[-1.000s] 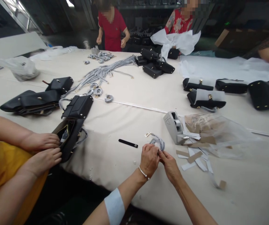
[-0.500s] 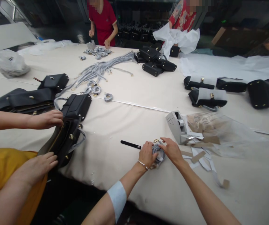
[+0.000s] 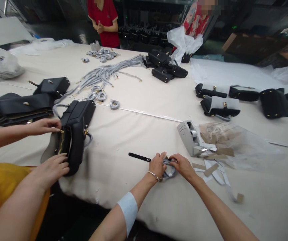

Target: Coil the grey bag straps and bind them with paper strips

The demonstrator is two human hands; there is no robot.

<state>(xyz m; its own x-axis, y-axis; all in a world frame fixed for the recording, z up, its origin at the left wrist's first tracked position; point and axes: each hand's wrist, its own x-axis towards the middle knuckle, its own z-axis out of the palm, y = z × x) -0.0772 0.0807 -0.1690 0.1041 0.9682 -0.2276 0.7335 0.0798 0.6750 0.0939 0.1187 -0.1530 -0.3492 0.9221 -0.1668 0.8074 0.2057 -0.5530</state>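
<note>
A coiled bag strap (image 3: 170, 173), wrapped in greyish-white film, lies on the table in front of me. My left hand (image 3: 157, 165) is closed on the coil's left side, fingertips close to a gold clasp at its top. From the other side, my right hand (image 3: 183, 166) pinches the coil's upper right edge. The hands are close together, and fingers cover part of the coil. Just left of my left hand rests a short black strip (image 3: 139, 157) with a metal snap at one end.
A grey tape dispenser (image 3: 187, 138) stands beyond my right hand, beside paper scraps (image 3: 215, 174) and clear plastic. At left a co-worker's hands (image 3: 50, 169) work on an open black handbag (image 3: 77, 134). Farther off are wrapped straps (image 3: 103, 72), coils and more black bags (image 3: 159, 58).
My right hand's fingers have closed in on the coil near the clasp. The co-worker's hands have shifted on the open handbag. Across the table, the person in red has brought both hands together.
</note>
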